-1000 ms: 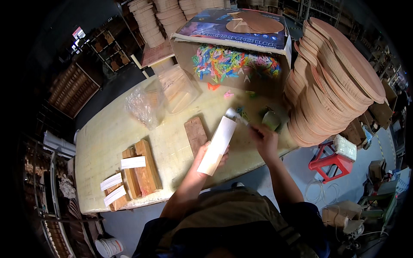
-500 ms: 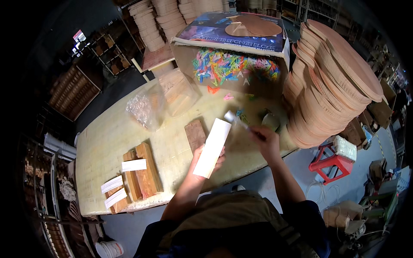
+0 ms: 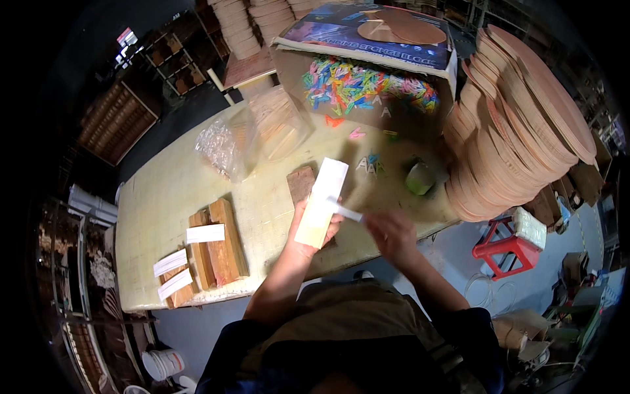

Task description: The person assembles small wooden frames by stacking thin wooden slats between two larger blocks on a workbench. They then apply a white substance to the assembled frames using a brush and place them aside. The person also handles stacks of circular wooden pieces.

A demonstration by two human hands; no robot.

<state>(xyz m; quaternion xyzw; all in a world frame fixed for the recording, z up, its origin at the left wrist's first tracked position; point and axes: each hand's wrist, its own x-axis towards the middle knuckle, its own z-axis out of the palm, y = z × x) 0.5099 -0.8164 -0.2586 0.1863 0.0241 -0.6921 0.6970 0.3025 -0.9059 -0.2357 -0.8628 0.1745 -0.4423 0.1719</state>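
My left hand is wrapped round a flat, pale rectangular piece, held tilted above the table's near side. Its upper part looks white and its lower end pale yellow. My right hand, slightly blurred, grips the handle of a small brush. The brush's tip rests against, or very close over, the right edge of the piece. Beneath my left hand lies a brown wooden block, partly covered. A small greenish cup stands beyond my right hand.
Small clips lie on the table, below an open cardboard box full of colourful clips. Stacked curved wooden plates rise at the right. Wooden blocks bearing white strips sit left, plastic bags behind.
My right hand has come down and nearer, bringing the brush from beyond the piece's top corner onto its middle. The left hand still holds the piece. The whole view has shifted slightly.
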